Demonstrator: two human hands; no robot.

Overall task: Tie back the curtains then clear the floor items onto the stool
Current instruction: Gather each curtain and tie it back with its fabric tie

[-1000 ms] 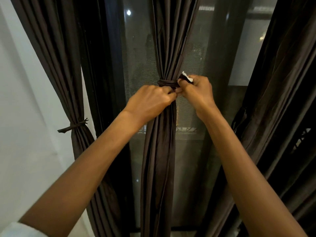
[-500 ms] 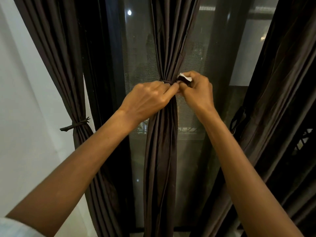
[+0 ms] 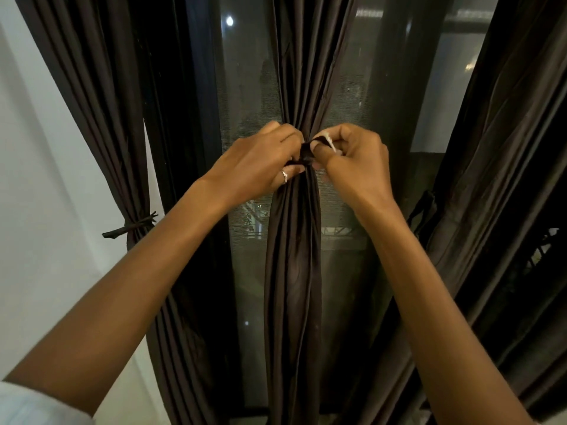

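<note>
Three curtains are in view. The middle curtain is gathered into a narrow bundle at centre frame, long axis vertical. A dark tie is wrapped across it, horizontal, at hand height. Its ends are pinched in front of the bundle: the left hand is curled on the left end, the right hand on the right end, where a white tab shows between thumb and forefinger. The tie lies directly between the two sets of fingertips, both hands equally near. The knot is judged part-made, not yet secured. Glass is bare on both sides of the bundle, so room for drawing the ends sideways is ample. The left curtain is already tied; the right curtain hangs loose, near the right forearm.
</note>
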